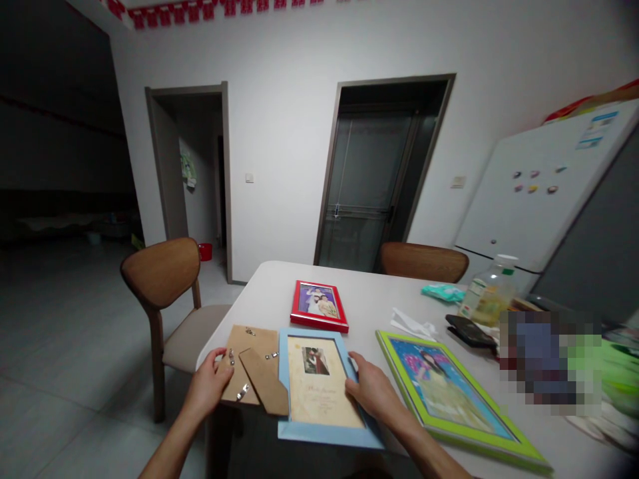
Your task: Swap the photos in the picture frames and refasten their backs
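Note:
My left hand [213, 378] grips the left edge of a brown backing board [259, 340], which has metal clips and a hinged stand leg. Just right of the board, a light-blue picture frame [329, 434] lies at the table's near edge, and the leg's lower end touches or overlaps its left side. My right hand [373, 394] is curled around the frame's right side, thumb on the front. A cream printed sheet [327, 399] with a small photo shows inside the frame.
A red picture frame [319, 323] lies farther back on the white table [369, 286]. To the right are a large green picture frame [414, 402], crumpled white paper [412, 326], a black wallet-like item [469, 331] and a plastic bottle [486, 293]. Wooden chairs [162, 273] stand around.

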A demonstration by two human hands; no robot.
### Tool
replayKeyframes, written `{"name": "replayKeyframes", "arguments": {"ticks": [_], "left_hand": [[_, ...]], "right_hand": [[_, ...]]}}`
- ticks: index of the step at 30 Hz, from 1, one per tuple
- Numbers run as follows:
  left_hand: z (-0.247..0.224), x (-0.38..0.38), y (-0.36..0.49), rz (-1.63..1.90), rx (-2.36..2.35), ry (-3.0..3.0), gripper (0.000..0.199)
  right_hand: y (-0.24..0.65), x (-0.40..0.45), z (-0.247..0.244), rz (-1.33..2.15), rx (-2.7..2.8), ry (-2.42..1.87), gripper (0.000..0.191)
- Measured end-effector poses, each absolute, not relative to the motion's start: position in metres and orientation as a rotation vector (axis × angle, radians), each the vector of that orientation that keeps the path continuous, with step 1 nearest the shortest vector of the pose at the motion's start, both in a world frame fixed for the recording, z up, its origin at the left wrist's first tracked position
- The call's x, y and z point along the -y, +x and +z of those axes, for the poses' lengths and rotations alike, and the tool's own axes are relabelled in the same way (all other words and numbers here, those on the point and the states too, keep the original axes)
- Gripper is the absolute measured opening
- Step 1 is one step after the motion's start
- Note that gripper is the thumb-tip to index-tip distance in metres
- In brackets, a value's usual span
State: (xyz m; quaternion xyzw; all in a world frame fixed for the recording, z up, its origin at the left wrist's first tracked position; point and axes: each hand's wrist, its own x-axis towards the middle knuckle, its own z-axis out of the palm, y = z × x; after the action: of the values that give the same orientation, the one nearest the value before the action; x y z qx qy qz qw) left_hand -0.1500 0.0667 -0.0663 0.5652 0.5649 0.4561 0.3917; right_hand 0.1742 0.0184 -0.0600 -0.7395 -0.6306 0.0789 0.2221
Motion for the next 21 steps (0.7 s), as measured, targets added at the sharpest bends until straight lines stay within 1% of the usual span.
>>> {"name": "replayKeyframes", "arguments": {"ticks": [2, 4, 6, 8, 10, 12, 13, 16, 18, 21], "left_hand": [[-0.063, -0.068, -0.154, 1.16, -1.508, 1.521, 0.035], [-0.057, -0.066, -0.153, 1.181, -1.567, 1.602, 0.035], [-0.05, -0.057, -0.141, 1.215, -1.583, 1.678, 0.038], [-0.042, -0.042, -0.115, 1.239, -1.531, 1.761, 0.04], [-0.032, -0.021, -0.079, 1.229, -1.396, 1.867, 0.041], [-0.021, -0.001, -0.042, 1.203, -1.155, 2.062, 0.054], [-0.015, 0.007, -0.026, 1.205, -1.069, 2.128, 0.058], [0.0, 0.018, -0.004, 1.264, -0.923, 2.262, 0.051], [0.005, 0.015, -0.009, 1.339, -0.95, 2.271, 0.047], [0.003, 0.001, -0.035, 1.485, -1.211, 2.131, 0.042]], "right_hand": [[0.175, -0.018, -0.052, 0.345, 1.616, -2.035, 0.056], [0.175, -0.014, -0.04, 0.642, 1.42, -1.927, 0.056], [0.172, -0.009, -0.025, 0.989, 1.194, -1.694, 0.057], [0.165, -0.003, -0.011, 1.176, 0.998, -1.435, 0.061], [0.153, 0.003, 0.003, 1.203, 0.864, -1.251, 0.068], [0.141, 0.006, 0.015, 1.213, 0.801, -1.148, 0.072], [0.136, 0.007, 0.019, 1.231, 0.792, -1.125, 0.071], [0.132, 0.008, 0.023, 1.255, 0.848, -1.155, 0.063], [0.14, 0.007, 0.018, 1.209, 0.936, -1.232, 0.062], [0.161, 0.004, -0.004, 1.046, 1.075, -1.468, 0.062]]}}
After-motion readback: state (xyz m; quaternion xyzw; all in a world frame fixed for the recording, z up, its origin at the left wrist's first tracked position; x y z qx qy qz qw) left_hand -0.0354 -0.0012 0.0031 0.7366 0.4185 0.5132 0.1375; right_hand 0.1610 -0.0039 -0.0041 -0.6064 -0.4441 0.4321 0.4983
